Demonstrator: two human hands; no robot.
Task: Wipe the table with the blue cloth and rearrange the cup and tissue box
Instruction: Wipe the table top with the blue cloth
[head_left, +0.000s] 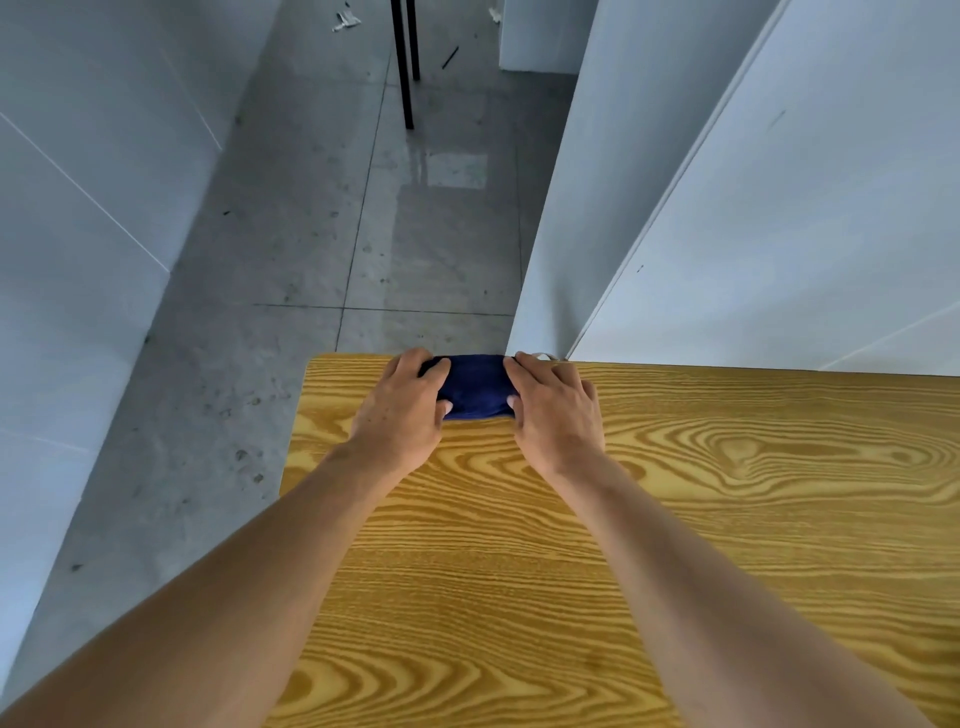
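Observation:
A folded dark blue cloth lies at the far edge of the wooden table, near its far left corner. My left hand grips the cloth's left end, thumb and fingers curled over it. My right hand presses on the cloth's right end, its fingers over the top. The ends of the cloth are hidden under both hands. No cup or tissue box is in view.
The table's left edge drops to a grey tiled floor. White panels stand just behind the table's far edge on the right. Black legs stand on the floor far ahead. A small pale object peeks out beyond my right fingertips.

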